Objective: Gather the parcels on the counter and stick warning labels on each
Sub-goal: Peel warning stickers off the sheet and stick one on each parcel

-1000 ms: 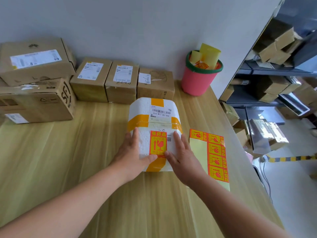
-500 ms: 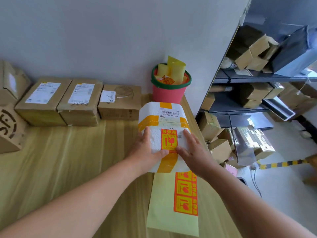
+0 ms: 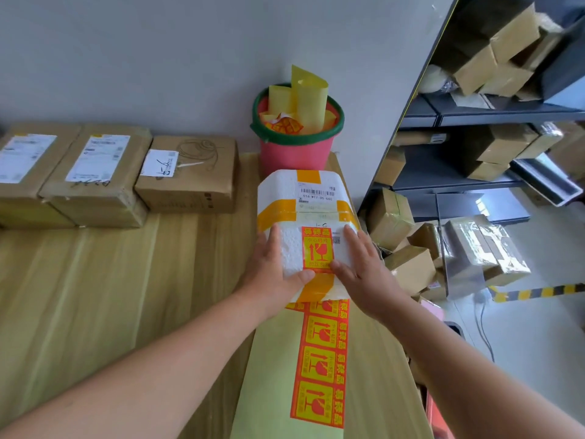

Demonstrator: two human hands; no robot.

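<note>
The left hand (image 3: 273, 274) and right hand (image 3: 365, 275) lie flat, fingers straight, on a foam parcel (image 3: 304, 198) at the counter's (image 3: 110, 296) right end, thumbs pressing its label (image 3: 317, 248); this one looks finished, so next probably comes a brown parcel (image 3: 186, 175) and a fresh label from the sheet (image 3: 275, 375).

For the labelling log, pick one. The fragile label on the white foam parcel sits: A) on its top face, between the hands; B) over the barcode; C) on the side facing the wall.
A: the fragile label lies on the top face of the white foam parcel, with the left hand and right hand flat on either side of it.
</note>
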